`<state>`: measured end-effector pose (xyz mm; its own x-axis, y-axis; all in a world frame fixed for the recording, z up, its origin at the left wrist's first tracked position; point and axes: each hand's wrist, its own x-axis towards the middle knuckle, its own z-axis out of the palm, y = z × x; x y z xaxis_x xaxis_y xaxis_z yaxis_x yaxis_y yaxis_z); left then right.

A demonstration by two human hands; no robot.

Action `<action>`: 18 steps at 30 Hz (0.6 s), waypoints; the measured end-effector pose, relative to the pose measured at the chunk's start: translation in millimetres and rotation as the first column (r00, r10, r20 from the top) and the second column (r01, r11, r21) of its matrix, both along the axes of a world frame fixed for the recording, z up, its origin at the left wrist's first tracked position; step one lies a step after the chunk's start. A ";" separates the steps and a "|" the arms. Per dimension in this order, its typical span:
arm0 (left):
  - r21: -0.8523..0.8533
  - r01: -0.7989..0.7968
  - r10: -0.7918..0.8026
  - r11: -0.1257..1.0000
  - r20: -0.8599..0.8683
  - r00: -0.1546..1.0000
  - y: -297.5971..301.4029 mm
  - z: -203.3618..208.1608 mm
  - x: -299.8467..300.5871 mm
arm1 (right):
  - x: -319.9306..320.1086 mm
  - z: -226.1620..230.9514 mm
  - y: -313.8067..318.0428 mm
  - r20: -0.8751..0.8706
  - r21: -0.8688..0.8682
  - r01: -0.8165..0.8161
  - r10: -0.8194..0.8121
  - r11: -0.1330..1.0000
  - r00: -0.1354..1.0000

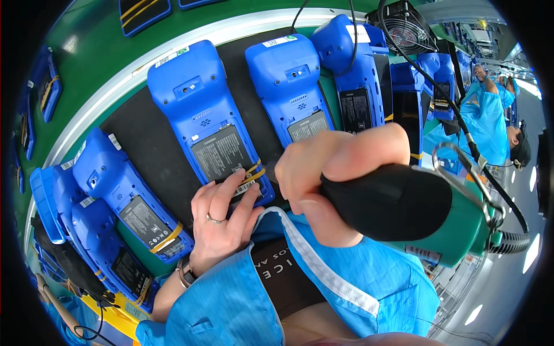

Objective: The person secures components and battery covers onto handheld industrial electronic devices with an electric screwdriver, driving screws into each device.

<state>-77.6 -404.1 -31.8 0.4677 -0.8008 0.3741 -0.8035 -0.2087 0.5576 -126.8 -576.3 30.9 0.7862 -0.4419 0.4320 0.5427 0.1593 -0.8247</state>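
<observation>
A blue handheld terminal (199, 109) lies back side up in front of me, its black battery (222, 151) showing and yellow rubber bands around its lower end. My left hand (222, 222), a ring on one finger, holds that lower end with bent fingers beside the bands. My right hand (340, 173) is wrapped around the black grip of a green electric screwdriver (398, 202). The tool's tip points at the terminal's lower right edge, close to my left fingertips; my fist mostly hides the tip. A metal hanging loop (461, 173) and a cable extend from the tool's back end.
More blue terminals stand on both sides, including one to the right (285, 81) and one banded at left (130, 190). Under them runs a black mat (138, 127). Black cables (427, 75) hang at right near a fan (404, 32). A co-worker in blue (487, 124) sits farther right.
</observation>
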 end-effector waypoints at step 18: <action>0.004 0.030 -0.031 1.000 0.017 0.999 -0.6 5.6 7.9 | 4.6 24.0 -7.1 -0.216 -0.322 -0.165 0.097 0.932 0.971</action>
<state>-69.8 -404.7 -26.2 0.4365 -0.8162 0.3786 -0.8190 -0.1862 0.5427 -122.1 -583.4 55.0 0.9102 -0.1848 0.3705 0.3606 -0.0861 -0.9287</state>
